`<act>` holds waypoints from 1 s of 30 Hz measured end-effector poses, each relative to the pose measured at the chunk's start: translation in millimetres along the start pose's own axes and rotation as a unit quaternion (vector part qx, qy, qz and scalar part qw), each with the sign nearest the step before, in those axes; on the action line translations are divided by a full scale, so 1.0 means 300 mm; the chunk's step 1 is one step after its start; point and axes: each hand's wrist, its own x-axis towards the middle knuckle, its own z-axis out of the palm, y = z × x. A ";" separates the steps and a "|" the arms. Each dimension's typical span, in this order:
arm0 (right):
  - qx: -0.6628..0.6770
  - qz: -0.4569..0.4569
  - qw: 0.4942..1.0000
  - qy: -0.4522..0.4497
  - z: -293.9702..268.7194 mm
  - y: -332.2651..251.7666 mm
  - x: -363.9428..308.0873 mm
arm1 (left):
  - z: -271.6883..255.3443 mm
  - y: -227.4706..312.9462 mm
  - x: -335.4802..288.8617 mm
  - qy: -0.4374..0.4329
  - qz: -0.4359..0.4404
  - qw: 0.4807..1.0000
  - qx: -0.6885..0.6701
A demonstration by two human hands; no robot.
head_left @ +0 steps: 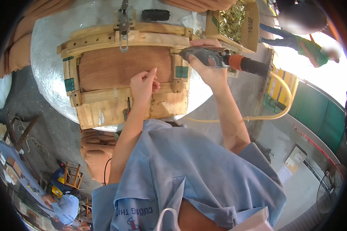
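Note:
My right hand (210, 69) is wrapped round a grey air screwdriver (206, 56) with an orange collar and black rear grip. Its bit points left, at the upper right corner of a wooden jig (133, 92); I cannot tell whether it touches. Inside the jig lies a smooth reddish-brown wooden panel (115, 67). Over the panel's lower right part, my left hand (142, 86) is closed, thumb and forefinger pressed together. Whatever it may hold is too small or hidden to make out. A metal toggle clamp (123, 27) reaches down over the jig's upper rail.
A cardboard box (252, 27) full of brass-coloured screws (232, 19) stands at upper right. A black oblong object (155, 15) lies beyond the jig. The yellow air hose (289, 96) loops at right. Wrapped brown stacks surround the plastic-covered worktop (46, 77). Other people are at upper right and lower left.

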 end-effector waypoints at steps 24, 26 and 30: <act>0.263 -0.044 0.949 0.168 -0.100 -0.190 -0.673 | -0.052 0.107 -0.289 -0.303 -0.060 0.865 -0.395; 0.271 -0.038 0.946 0.175 -0.090 -0.212 -0.723 | -0.046 0.118 -0.320 -0.307 -0.058 0.869 -0.382; 0.299 -0.030 0.933 0.196 -0.055 -0.231 -0.779 | -0.073 0.109 -0.367 -0.303 -0.065 0.873 -0.376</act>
